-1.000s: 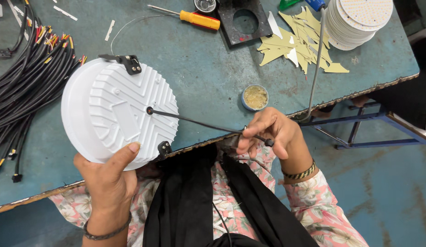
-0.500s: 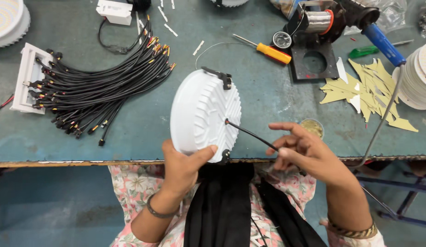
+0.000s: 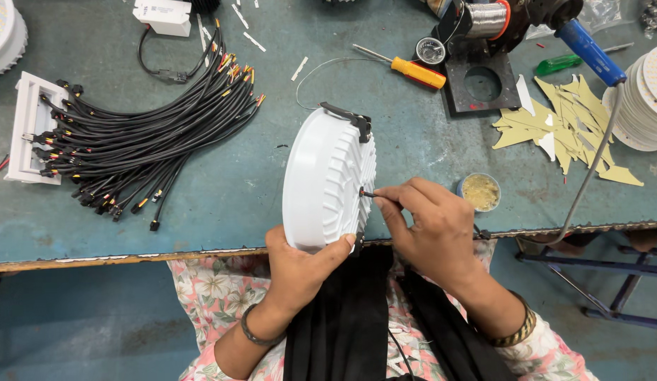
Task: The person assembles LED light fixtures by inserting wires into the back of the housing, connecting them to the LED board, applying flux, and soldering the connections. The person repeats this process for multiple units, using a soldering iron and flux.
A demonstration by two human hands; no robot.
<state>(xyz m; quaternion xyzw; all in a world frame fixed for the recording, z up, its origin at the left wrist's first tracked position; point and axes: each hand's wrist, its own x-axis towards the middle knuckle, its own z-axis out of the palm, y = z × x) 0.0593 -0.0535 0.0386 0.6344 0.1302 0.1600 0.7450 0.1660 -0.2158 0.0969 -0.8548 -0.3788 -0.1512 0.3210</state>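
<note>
At the near edge of the blue-green surface (image 3: 222, 190), the left hand (image 3: 300, 264) is gripping the lower rim of a round white lamp housing (image 3: 328, 180), thumb pressed on its ribbed back, holding it tilted up on edge. The right hand (image 3: 431, 226) is pinching a thin black wire (image 3: 368, 194) between thumb and fingertips, right at the small hole in the middle of the housing. Half a second ago a long stretch of that wire was showing between hand and housing; now only a short stub is showing, so the wire is seemingly being fed into the hole. Just beside the right hand sits a small tin of paste (image 3: 478, 192). Farther out lie a bundle of black cables (image 3: 152, 134), an orange-handled screwdriver (image 3: 406, 69) and yellow paper scraps (image 3: 565, 127).
</note>
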